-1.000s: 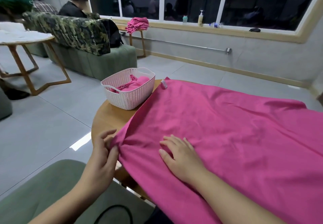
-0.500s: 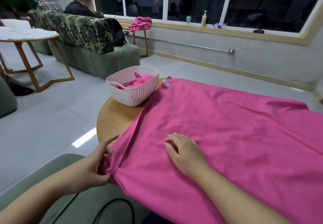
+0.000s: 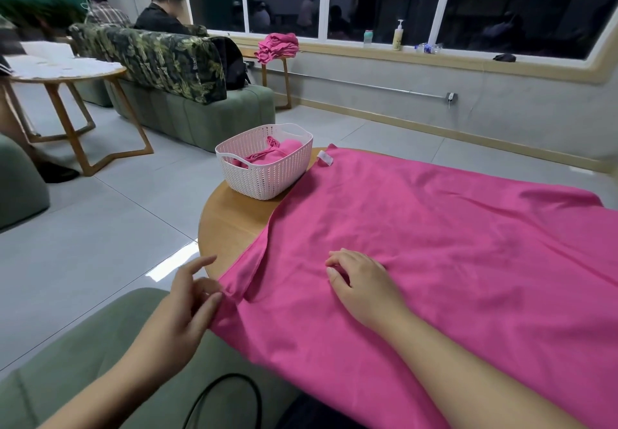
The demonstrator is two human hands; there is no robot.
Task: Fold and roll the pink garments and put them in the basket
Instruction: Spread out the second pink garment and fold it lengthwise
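Head view: the pink garment (image 3: 418, 244) lies spread across the round table (image 3: 230, 224), its near edge hanging off toward the person. The left hand (image 3: 182, 311) is at the garment's near left corner, fingers (image 3: 209, 305) loosely spread and touching the bunched edge; whether any of them actually pinches the cloth, I cannot tell from here. The right hand (image 3: 361, 281) rests on the fabric further in, fingers lightly curled with the tips on the cloth, pinning it and gripping nothing that I can see.

The basket (image 3: 264, 164) stands at the far left of the table, just beside the garment's far corner with the white label (image 3: 325, 157), and already holds one rolled pink piece (image 3: 267, 154). A stack of more pink garments (image 3: 277, 45) waits on a small stand by the window, well apart.

The step looks like starting a fold from that left edge. To do it well: get a firm pinch on the corner first, because the cloth there is doubled under and rumpled. Keep the right hand flat as an anchor along the intended crease. Lift the edge clear and carry it across in one sweep, so wrinkles are not dragged in. The far left edge lies close to the basket, so mind not to snag or nudge it. Much cloth hangs off the table; its weight could pull the fold askew.
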